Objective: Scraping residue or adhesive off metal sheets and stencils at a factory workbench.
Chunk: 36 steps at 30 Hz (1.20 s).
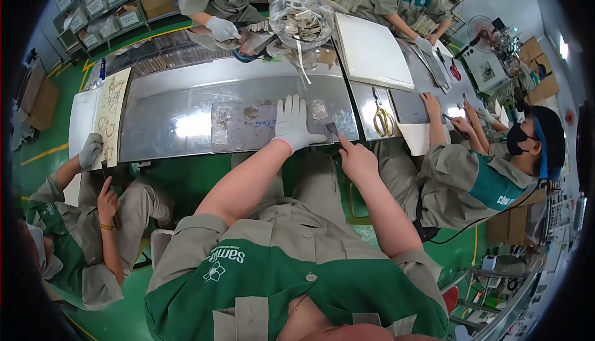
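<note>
My left hand (292, 124), in a white glove, lies flat with fingers spread on a thin grey sheet (238, 139) on the metal table. Bits of clear film (221, 115), a brownish round patch (251, 113) and blue marks show on the sheet left of the glove. Another pale patch (318, 109) sits to the glove's right. My bare right hand (359, 161) is closed round the handle of a scraper (332, 129). Its flat, dark blade points toward the sheet's right end, close to the glove's thumb. Whether the blade touches the sheet, I cannot tell.
A clear bag of scraps (302, 22) stands at the table's far side, a strip hanging from it. White boards (374, 53) and gold-handled scissors (383, 121) lie to the right. Co-workers sit left, right and opposite. A yellowish board (111, 115) rests at the left end.
</note>
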Each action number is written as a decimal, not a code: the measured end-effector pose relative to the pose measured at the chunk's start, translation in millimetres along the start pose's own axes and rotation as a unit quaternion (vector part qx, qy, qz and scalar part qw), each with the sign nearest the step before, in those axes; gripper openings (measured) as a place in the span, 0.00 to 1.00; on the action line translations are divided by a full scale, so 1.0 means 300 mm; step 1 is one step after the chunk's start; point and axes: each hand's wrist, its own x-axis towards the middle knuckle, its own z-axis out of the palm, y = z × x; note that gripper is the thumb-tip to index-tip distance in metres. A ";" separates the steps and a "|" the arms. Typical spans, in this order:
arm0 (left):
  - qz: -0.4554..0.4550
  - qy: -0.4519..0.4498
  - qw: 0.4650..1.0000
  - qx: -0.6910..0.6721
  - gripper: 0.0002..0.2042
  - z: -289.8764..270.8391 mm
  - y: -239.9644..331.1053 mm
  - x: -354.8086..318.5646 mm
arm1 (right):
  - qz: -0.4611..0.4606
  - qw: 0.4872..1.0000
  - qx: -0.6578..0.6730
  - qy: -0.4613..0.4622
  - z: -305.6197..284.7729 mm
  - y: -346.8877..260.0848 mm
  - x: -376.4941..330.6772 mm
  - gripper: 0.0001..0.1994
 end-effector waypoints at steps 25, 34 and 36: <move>-0.057 -0.098 0.993 0.025 0.62 -0.034 0.049 0.047 | 0.016 0.976 0.216 0.032 0.048 0.044 0.133 0.18; -0.003 -0.186 0.982 0.016 0.65 -0.084 0.005 0.058 | 0.009 0.999 0.034 -0.023 -0.020 0.122 0.002 0.23; -0.019 -0.191 0.981 0.018 0.64 -0.108 0.033 0.074 | -0.006 1.000 -0.016 -0.011 -0.030 0.090 -0.013 0.21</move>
